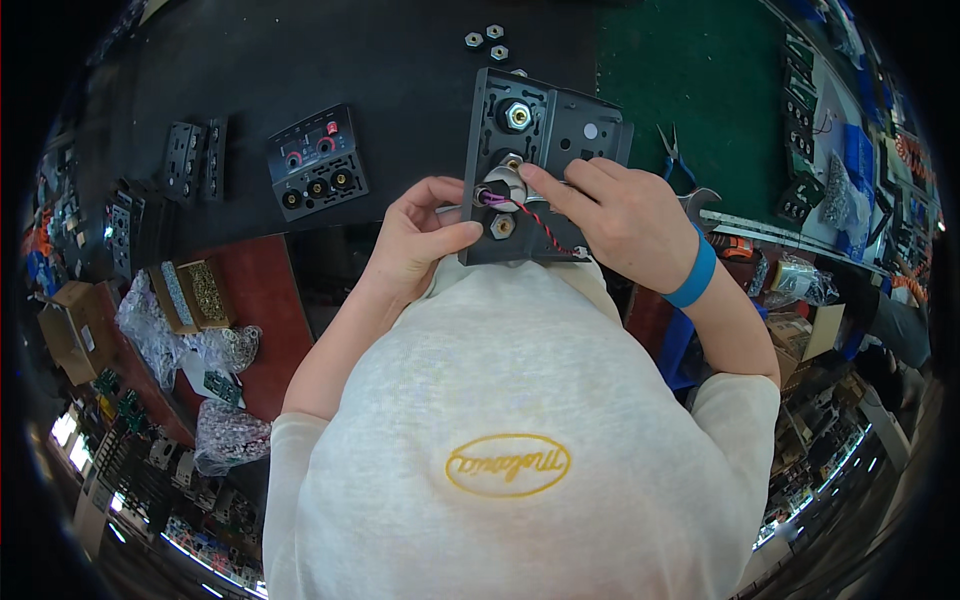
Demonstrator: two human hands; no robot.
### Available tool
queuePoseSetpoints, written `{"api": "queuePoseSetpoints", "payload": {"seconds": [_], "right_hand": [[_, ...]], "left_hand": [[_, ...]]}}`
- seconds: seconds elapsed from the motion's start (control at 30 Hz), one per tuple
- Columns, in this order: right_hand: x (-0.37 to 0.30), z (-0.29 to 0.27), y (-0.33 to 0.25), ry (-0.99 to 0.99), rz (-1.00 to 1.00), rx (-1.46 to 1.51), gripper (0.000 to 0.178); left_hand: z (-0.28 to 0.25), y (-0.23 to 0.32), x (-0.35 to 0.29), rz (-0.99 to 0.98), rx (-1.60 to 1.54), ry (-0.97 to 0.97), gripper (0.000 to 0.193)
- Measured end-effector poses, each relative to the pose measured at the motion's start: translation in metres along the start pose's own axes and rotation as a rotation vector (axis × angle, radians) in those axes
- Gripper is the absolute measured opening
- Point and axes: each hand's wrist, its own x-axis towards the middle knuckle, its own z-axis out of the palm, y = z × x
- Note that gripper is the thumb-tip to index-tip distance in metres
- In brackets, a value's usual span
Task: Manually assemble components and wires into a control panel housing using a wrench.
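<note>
A dark grey metal housing stands at the table's front edge, close to my body. Along its inner left part sit several jacks with hex nuts, among them a large hex nut at the far end. My left hand pinches the housing's left edge between thumb and fingers. In my right hand is a silver wrench; one jaw shows to the right of the hand, the other head lies by the middle nuts. Purple wires and a twisted red-black cable with a small white plug hang inside the housing.
A finished-looking panel with knobs lies to the left, beside more dark housings. Loose hex nuts lie at the back. Blue-handled pliers rest on the green mat at right. A box of small brass parts stands at left.
</note>
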Motion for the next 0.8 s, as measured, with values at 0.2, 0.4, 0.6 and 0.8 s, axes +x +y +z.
{"api": "queuePoseSetpoints", "payload": {"seconds": [0.2,0.4,0.6,0.8], "right_hand": [[0.001,0.002,0.001,-0.009,-0.01,0.039,0.056],[0.0,0.003,-0.006,-0.042,0.016,0.024,0.057],[-0.005,0.007,-0.018,-0.047,0.073,0.006,0.048],[-0.005,0.021,-0.042,0.082,0.274,0.124,0.05]], "left_hand": [[-0.002,-0.002,0.0,-0.013,-0.047,0.011,0.03],[-0.001,-0.002,-0.002,-0.008,-0.066,0.021,0.031],[0.003,-0.002,-0.002,0.028,-0.055,0.034,0.031],[0.004,-0.005,0.001,0.094,-0.075,0.065,0.032]]}}
